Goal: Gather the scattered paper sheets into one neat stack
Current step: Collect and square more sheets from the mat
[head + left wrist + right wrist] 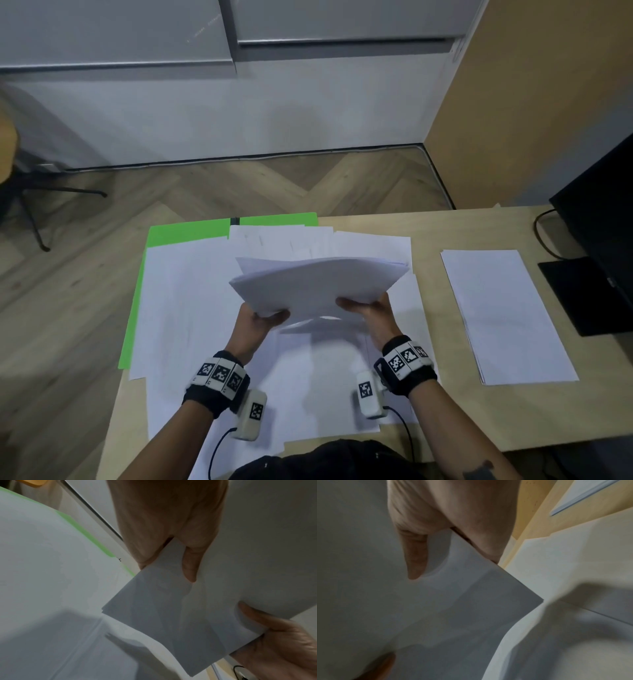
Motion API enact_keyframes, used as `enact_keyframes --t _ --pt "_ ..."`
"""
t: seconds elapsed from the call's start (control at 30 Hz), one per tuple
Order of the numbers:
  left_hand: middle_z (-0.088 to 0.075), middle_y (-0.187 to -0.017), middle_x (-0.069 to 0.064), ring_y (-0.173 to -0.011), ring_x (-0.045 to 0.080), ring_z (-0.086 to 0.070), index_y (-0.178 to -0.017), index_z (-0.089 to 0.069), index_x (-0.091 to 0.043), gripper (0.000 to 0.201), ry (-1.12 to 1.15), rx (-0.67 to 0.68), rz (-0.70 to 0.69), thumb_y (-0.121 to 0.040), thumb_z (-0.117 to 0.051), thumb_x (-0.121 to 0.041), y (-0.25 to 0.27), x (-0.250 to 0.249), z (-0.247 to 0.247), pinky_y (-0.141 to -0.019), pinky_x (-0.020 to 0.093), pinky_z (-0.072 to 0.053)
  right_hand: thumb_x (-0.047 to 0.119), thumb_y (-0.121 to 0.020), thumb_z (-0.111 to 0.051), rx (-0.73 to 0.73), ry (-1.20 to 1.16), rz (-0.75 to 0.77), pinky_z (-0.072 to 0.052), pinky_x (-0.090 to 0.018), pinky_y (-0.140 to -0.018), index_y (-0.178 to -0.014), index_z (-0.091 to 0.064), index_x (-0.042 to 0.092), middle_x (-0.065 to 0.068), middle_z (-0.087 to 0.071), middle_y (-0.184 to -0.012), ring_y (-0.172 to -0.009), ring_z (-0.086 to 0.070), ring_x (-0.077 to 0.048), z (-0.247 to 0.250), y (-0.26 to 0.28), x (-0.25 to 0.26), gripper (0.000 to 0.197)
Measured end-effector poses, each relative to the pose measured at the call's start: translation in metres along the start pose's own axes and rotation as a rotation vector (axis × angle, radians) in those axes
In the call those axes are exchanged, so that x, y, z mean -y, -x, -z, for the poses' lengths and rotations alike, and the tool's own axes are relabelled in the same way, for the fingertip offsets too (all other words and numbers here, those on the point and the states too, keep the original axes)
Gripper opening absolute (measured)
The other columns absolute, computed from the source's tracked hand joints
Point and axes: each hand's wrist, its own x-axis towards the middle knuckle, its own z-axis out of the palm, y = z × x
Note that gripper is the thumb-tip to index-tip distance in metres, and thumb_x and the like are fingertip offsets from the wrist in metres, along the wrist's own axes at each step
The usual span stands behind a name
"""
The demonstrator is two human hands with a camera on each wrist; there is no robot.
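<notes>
White sheets are still lying spread over a green folder [178, 231] as the left hand [255, 325] and right hand [371, 310] are gripping a gathered bundle [318, 284] above the counter [599, 404]; squaring its uneven edges looks next. Wrist views are showing thumbs pinching the underside; only the head view is showing a separate pile [507, 315] at right.

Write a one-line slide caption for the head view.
Both hands, left hand and right hand, lift a bundle of sheets above loose paper on the desk.

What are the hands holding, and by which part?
A bundle of paper sheets, held by its near edge: left hand and right hand at either end.
</notes>
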Motion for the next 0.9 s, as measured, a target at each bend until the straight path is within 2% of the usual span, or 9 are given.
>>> enact_keyframes --t 0.1,0.2,0.27,0.33,0.43,0.53,0.67,0.77,0.9 --pt "-0.074 -0.099 -0.008 -0.093 0.010 -0.068 -0.107 -0.064 -0.022 0.044 -0.039 0.019 -0.060 -0.076 -0.076 0.008 0.000 -0.005 0.007 -0.081 0.027 -0.058 -0.008 -0.068 -0.082 0.032 -0.033 0.038 -0.058 -0.035 -0.080 -0.088 -0.074 0.010 -0.004 -0.077 -0.090 -0.082 -0.073 -0.016 0.006 0.001 0.007 0.028" --pt "-0.076 -0.094 -0.013 -0.089 0.009 -0.070 -0.099 -0.068 -0.023 0.036 -0.034 -0.024 -0.108 -0.077 -0.077 0.004 -0.002 -0.014 0.013 -0.078 0.023 -0.056 -0.010 -0.073 -0.076 0.057 -0.040 0.121 -0.054 -0.025 -0.072 -0.089 -0.074 0.004 -0.005 -0.077 -0.088 -0.081 -0.071 -0.014 0.012 -0.001 0.016 0.021" --pt "-0.076 -0.090 -0.011 -0.085 0.008 -0.069 -0.095 -0.068 -0.017 0.027 0.019 -0.033 -0.139 -0.077 -0.078 0.000 -0.004 -0.023 0.015 -0.075 0.022 -0.055 -0.011 -0.077 -0.072 0.064 -0.079 0.158 -0.054 -0.023 -0.072 -0.090 -0.074 0.001 -0.005 -0.076 -0.088 -0.081 -0.069 -0.013 0.017 -0.003 0.020 0.017" --pt "-0.076 -0.091 -0.011 -0.085 0.006 -0.069 -0.095 -0.067 -0.015 0.022 0.045 -0.029 -0.162 -0.075 -0.074 -0.011 -0.006 -0.027 0.016 -0.074 0.020 -0.054 -0.007 -0.082 -0.069 0.088 -0.078 0.185 -0.053 -0.022 -0.075 -0.094 -0.073 0.001 -0.003 -0.076 -0.091 -0.084 -0.069 -0.012 0.019 -0.005 0.022 0.015" --pt "-0.075 -0.099 -0.013 -0.093 0.005 -0.069 -0.102 -0.067 -0.017 0.024 0.034 0.004 -0.144 -0.079 -0.067 -0.019 -0.005 -0.025 0.011 -0.080 0.022 -0.052 -0.006 -0.087 -0.065 0.099 -0.076 0.160 -0.053 -0.022 -0.074 -0.098 -0.071 0.001 -0.003 -0.076 -0.093 -0.084 -0.070 -0.011 0.013 -0.005 0.018 0.015" --pt "-0.075 -0.103 -0.011 -0.097 0.007 -0.068 -0.106 -0.066 -0.018 0.025 0.049 -0.003 -0.139 -0.081 -0.065 -0.020 -0.005 -0.023 0.005 -0.083 0.024 -0.050 -0.005 -0.089 -0.063 0.106 -0.087 0.145 -0.054 -0.023 -0.077 -0.104 -0.070 0.001 -0.007 -0.075 -0.099 -0.090 -0.070 -0.013 0.005 -0.005 0.019 0.017" --pt "-0.073 -0.110 -0.006 -0.104 0.013 -0.067 -0.111 -0.063 -0.020 0.029 0.076 -0.019 -0.204 -0.082 -0.065 -0.016 -0.006 -0.032 0.008 -0.085 0.024 -0.053 -0.003 -0.090 -0.063 0.141 -0.094 0.195 -0.054 -0.024 -0.082 -0.114 -0.066 -0.006 -0.012 -0.073 -0.108 -0.097 -0.070 -0.017 0.007 -0.004 0.032 0.025" --pt "-0.072 -0.113 -0.004 -0.107 0.015 -0.066 -0.114 -0.062 -0.021 0.031 0.077 -0.002 -0.203 -0.083 -0.065 -0.015 -0.006 -0.031 0.009 -0.086 0.026 -0.053 -0.002 -0.089 -0.065 0.147 -0.051 0.194 -0.054 -0.025 -0.083 -0.114 -0.067 -0.002 -0.013 -0.073 -0.111 -0.099 -0.070 -0.019 0.009 -0.004 0.031 0.025" --pt "-0.072 -0.111 -0.007 -0.104 0.012 -0.067 -0.113 -0.062 -0.021 0.030 0.049 0.013 -0.199 -0.083 -0.063 -0.015 -0.007 -0.026 0.009 -0.084 0.023 -0.052 -0.005 -0.088 -0.065 0.115 -0.050 0.167 -0.054 -0.026 -0.080 -0.111 -0.068 0.000 -0.013 -0.073 -0.108 -0.096 -0.070 -0.019 0.009 -0.004 0.024 0.023"
